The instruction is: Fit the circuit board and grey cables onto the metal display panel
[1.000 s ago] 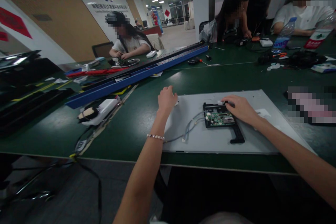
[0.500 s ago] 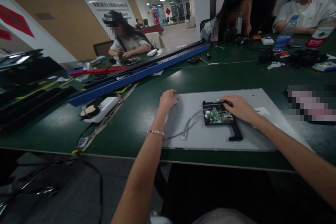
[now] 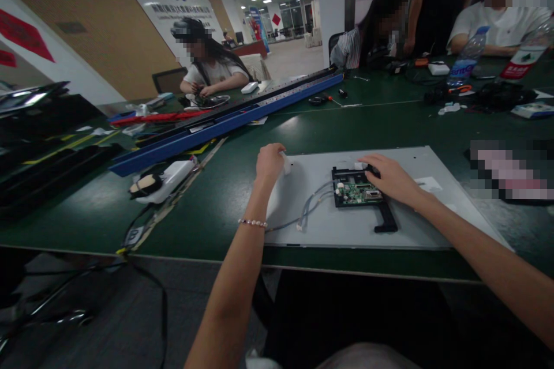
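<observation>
A grey metal panel point(image 3: 346, 225) lies flat on the green table point(image 3: 216, 207). On it sits a black bracket point(image 3: 383, 219) carrying a green circuit board point(image 3: 355, 191), with grey cables point(image 3: 309, 207) running off to the left. My right hand point(image 3: 387, 177) rests on the board's far right corner, fingers curled over a small black part. My left hand point(image 3: 269, 162) is closed at the panel's far left corner, with a small white piece point(image 3: 285, 162) showing at its fingers. A bead bracelet circles my left wrist.
A long blue rail point(image 3: 225, 118) lies diagonally across the table behind. A white device point(image 3: 167, 179) with cables sits at the left. Black trays point(image 3: 47, 173) are stacked far left. Other people work at the far side, among bottles point(image 3: 465, 63), tools and boxes.
My left hand has shifted slightly left along the panel's corner and now shows a small white piece. My right hand stays on the board.
</observation>
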{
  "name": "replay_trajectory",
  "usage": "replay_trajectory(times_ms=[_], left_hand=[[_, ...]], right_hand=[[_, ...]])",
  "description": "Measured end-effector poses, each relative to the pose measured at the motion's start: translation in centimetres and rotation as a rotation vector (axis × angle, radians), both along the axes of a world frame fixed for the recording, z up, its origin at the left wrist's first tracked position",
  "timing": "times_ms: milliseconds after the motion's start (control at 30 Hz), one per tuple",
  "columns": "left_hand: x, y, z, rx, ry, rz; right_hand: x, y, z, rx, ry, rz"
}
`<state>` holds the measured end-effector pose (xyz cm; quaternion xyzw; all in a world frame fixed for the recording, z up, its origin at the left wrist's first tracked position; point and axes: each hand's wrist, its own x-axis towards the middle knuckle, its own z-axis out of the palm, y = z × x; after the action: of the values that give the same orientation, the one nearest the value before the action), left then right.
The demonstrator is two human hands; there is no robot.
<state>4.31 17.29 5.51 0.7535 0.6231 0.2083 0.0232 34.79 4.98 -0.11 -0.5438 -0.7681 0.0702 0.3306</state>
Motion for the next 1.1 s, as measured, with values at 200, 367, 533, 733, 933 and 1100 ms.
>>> replay_trajectory(times_ms=[200,367,533,733,933,1100], left_hand=[[1.2,-5.1,4.2,0.072,-0.235,-0.172],[2.4,-9.0,3.0,-0.071,-0.263,-0.250],[2.6,-9.9,0.4,-0.112,-0.226,-0.247],[1.8,-10.0,-0.4,-0.181,-0.123,-0.254],[2.3,-11.7,0.0,-0.036,-0.053,-0.245],[3.8,-14.6,-0.4,0.138,0.024,-0.179]], right_hand=[[-0.1,0.0,0.0,0.018,0.018,0.001],[-0.1,0.0,0.0,0.020,0.006,0.011],[-0.3,-0.1,0.2,0.019,0.016,0.016],[-0.4,-0.1,0.2,0.020,0.003,0.023],[-0.4,0.0,0.1,0.018,-0.005,0.022],[-0.3,0.0,0.2,-0.002,-0.015,0.025]])
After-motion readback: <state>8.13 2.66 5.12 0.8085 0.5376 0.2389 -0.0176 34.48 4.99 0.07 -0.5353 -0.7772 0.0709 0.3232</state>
